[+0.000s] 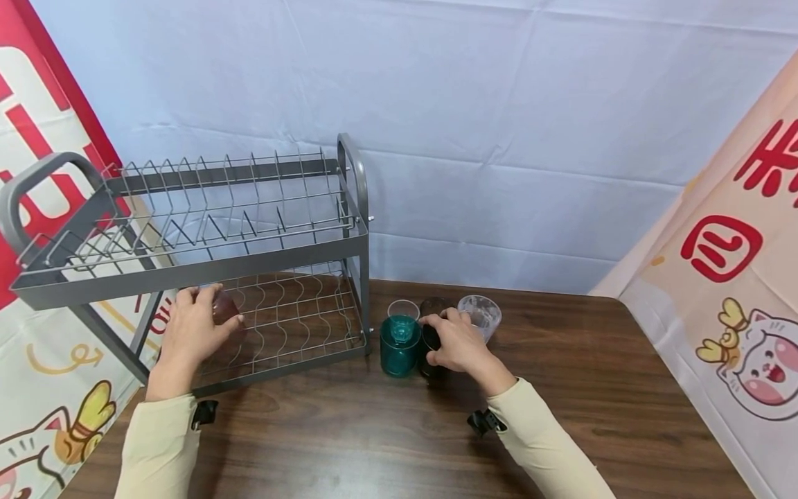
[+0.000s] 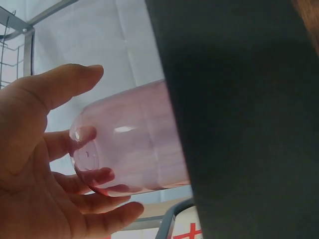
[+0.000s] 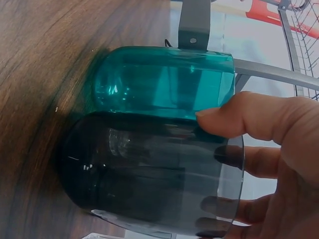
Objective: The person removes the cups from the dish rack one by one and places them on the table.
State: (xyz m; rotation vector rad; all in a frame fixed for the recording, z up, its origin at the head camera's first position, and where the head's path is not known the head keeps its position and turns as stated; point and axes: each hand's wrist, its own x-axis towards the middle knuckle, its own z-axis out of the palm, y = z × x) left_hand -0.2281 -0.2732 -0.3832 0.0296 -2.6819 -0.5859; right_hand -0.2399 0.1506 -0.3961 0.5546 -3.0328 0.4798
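My left hand (image 1: 194,326) is at the left of the lower rack shelf, beside an upside-down pink see-through cup (image 2: 134,139). In the left wrist view its fingers (image 2: 114,216) lie loosely spread behind the cup's base, with the thumb standing off. A dark grey see-through cup (image 3: 149,174) stands upright on the table, and my right hand (image 1: 460,341) holds it near the rim between thumb and fingers. Touching or nearly touching it is a teal cup (image 1: 399,353). The dark rack edge hides the pink cup's rim in the left wrist view.
A grey two-tier dish rack (image 1: 187,267) with wire slots stands at the left on the wooden table (image 1: 349,436). Behind the teal cup is a clear cup (image 1: 404,307); another clear cup (image 1: 489,315) stands right of the dark one. A pale cloth (image 1: 499,138) hangs behind.
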